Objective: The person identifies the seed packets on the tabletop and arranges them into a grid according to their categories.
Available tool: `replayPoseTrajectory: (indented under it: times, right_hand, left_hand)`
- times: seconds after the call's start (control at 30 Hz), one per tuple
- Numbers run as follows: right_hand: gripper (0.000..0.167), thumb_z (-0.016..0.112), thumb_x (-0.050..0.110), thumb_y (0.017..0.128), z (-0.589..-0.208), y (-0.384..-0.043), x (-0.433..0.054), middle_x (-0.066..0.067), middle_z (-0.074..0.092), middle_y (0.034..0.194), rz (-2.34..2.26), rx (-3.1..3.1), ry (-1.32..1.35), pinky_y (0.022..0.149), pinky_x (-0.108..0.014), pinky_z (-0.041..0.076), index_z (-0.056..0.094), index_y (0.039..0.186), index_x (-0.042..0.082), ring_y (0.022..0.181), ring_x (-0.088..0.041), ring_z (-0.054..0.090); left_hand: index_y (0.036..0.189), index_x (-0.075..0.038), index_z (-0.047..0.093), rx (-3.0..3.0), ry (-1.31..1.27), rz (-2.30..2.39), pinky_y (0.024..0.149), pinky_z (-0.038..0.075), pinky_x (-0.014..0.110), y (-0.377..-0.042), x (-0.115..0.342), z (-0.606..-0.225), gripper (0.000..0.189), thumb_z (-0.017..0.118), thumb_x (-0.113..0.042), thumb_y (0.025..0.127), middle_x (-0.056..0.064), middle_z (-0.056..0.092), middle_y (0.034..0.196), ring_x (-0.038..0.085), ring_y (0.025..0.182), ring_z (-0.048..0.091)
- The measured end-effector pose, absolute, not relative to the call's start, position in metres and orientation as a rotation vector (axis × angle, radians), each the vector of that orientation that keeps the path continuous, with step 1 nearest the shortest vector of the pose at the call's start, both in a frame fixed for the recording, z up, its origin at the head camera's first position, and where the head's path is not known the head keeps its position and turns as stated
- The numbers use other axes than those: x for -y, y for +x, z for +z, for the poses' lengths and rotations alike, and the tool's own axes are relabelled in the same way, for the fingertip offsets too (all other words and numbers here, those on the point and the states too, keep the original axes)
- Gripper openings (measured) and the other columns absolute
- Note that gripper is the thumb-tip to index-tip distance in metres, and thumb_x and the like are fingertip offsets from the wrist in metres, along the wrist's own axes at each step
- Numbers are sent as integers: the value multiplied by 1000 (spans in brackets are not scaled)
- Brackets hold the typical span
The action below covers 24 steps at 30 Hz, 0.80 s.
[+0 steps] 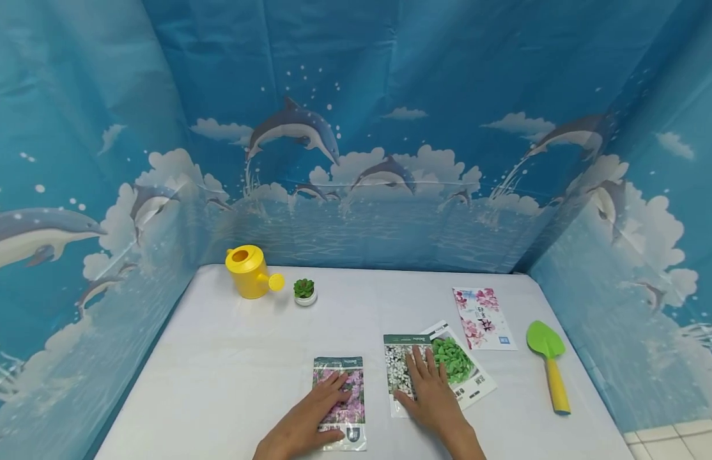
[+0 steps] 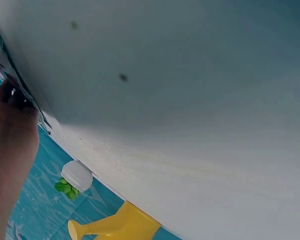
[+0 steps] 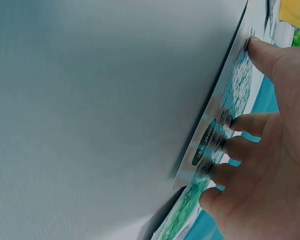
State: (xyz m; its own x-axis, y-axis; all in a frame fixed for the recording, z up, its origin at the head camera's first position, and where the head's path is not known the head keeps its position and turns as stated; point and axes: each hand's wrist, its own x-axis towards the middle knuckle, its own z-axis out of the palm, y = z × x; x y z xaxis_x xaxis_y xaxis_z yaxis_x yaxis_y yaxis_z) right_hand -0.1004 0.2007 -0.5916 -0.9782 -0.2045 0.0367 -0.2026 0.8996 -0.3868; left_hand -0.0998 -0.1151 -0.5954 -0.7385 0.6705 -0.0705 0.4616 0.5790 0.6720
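Note:
My left hand [image 1: 310,418] rests on a seed packet with pink flowers [image 1: 356,390], its fingers laid over the picture and its thumb near the lower edge. To the right, my right hand [image 1: 432,396] lies with spread fingers on a white-flower seed packet [image 1: 397,367]. That packet partly covers a green-leaf seed packet [image 1: 455,361]; the fingertips come close to the leaf picture. In the right wrist view, the fingertips touch the white-flower packet [image 3: 237,87]. The left wrist view catches only part of the left hand [image 2: 12,125] at its edge.
A pink-and-white packet [image 1: 482,318] lies at the back right, beside a toy shovel [image 1: 547,351] with green blade and yellow handle. At the back left stand a yellow watering can [image 1: 248,275] and a small potted succulent [image 1: 304,291]. Dolphin-print curtains [image 1: 356,230] surround the white table [image 1: 229,358].

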Motion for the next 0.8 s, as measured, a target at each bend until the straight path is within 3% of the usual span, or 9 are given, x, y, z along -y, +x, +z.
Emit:
replayPoseTrajectory:
  times: [0.8]
  right_hand:
    - [85,79,46,94,-606,-70,-181,-29,41,166,-684,-3182,-405,118,-79,30,50,157,-4,152,-58,34]
  left_hand:
    - [156,-14,55,-2546,1021,981,128,29,58,-96,116,-592,65,77,-38,99,12,34,175,40,162,28]
